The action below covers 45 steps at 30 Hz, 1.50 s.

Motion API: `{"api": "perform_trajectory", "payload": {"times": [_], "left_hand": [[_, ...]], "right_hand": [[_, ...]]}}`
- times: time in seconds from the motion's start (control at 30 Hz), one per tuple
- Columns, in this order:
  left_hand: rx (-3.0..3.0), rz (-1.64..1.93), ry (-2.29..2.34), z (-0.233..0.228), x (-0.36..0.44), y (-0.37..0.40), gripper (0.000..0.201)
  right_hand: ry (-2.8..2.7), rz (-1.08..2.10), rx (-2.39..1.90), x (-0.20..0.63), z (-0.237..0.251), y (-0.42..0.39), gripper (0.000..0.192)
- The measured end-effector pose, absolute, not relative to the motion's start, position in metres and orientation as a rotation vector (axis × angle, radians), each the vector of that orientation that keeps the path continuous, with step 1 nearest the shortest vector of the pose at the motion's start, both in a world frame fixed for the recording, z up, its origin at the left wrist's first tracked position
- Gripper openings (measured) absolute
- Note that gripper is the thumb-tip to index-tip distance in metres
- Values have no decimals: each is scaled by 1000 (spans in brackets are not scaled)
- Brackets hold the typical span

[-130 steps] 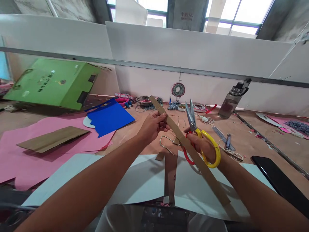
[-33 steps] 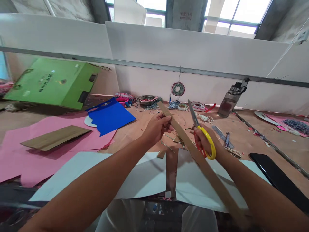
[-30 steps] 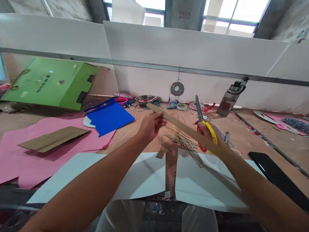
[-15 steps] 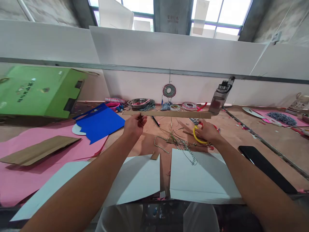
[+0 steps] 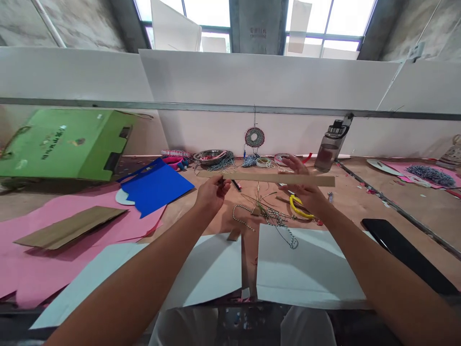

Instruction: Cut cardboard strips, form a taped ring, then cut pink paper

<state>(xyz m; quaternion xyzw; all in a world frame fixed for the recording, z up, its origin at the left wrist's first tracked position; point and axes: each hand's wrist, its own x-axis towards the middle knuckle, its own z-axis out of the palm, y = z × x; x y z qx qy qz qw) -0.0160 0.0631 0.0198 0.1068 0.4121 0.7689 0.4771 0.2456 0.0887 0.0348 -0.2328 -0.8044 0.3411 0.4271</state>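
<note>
On the far left I see a green box (image 5: 68, 142), with a blue sheet (image 5: 156, 185) right of it. My left hand (image 5: 211, 194) pinches the left end of the cardboard strip (image 5: 266, 178), held level above the table (image 5: 363, 204). My right hand (image 5: 306, 190) is spread open behind the strip, fingers loose. Yellow-handled scissors (image 5: 299, 207) lie on the table just beneath. A water bottle (image 5: 329, 146) stands far right.

Background, head view. Top of frame: windows (image 5: 326, 19) w/ bright daylight, split by a grey concrete pillar (image 5: 257, 26). Below: white partition boards (image 5: 259, 79) across full width, w/ a grey metal rail (image 5: 108, 104) along them. Lower half: brown worktable (image 5: 360, 204); rough concrete wall (image 5: 72, 24) at upper left.
</note>
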Motion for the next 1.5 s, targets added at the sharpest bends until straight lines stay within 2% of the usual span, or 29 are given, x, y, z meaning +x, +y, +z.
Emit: {"api": "perform_trajectory", "payload": {"times": [0.13,0.33,0.5,0.63,0.77,0.83,0.9,0.93,1.0,1.07,1.17,1.33,1.5], "left_hand": [[382,1824,1055,16,-7,59,14],[369,1790,1129,16,-13,61,13],[491,1801,1088,9,-15,63,13],[712,1817,894,8,-9,59,24],[801,1702,793,12,1,51,35],[872,1643,747,16,7,47,33],[916,1575,694,19,13,44,18],[920,1538,669,20,15,43,21],[924,1473,642,21,19,43,46],[966,1444,655,20,20,42,51],[1157,1443,685,16,18,42,39],[1551,1342,905,17,11,36,40],[1568,1269,1125,26,15,30,17]], "right_hand": [[-1899,1022,-385,241,40,79,33],[-1986,945,-327,242,37,76,30],[-1830,1253,-267,240,29,80,17],[-1604,1381,-263,238,26,83,16],[-1454,1470,-302,235,23,89,25],[-1416,1464,-327,235,20,93,30],[-1429,1464,-350,235,18,96,32],[-1451,1478,-369,236,17,98,30],[-1520,1515,-420,238,16,98,28],[-1614,1537,-477,240,16,98,29],[-1787,1451,-593,243,20,96,23],[-2084,985,-776,247,29,94,9],[-2180,624,-787,251,31,96,5]]}}
